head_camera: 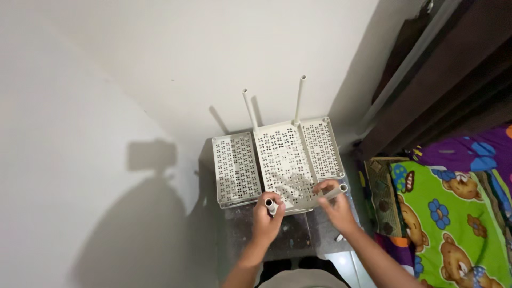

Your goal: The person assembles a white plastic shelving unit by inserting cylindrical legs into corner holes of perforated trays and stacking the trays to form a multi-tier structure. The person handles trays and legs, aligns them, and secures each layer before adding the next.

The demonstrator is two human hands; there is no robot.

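White walls corner a dark desk [298, 234] at centre frame. Left hand [266, 213] grips one tube [271, 205], right hand [335, 205] another tube [326, 195], steadying them upright over the shelf panel [282, 160].

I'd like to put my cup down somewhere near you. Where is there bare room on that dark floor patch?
The dark floor between the left hand and right hand, just below the middle panel, lies bare. Further up is crowded: three perforated panels lie side by side, the left panel and right panel flanking it, with two upright tubes at the wall.

A home bedroom: cartoon-bear bedsheet [448, 213] beside wooden wardrobe [442, 69].
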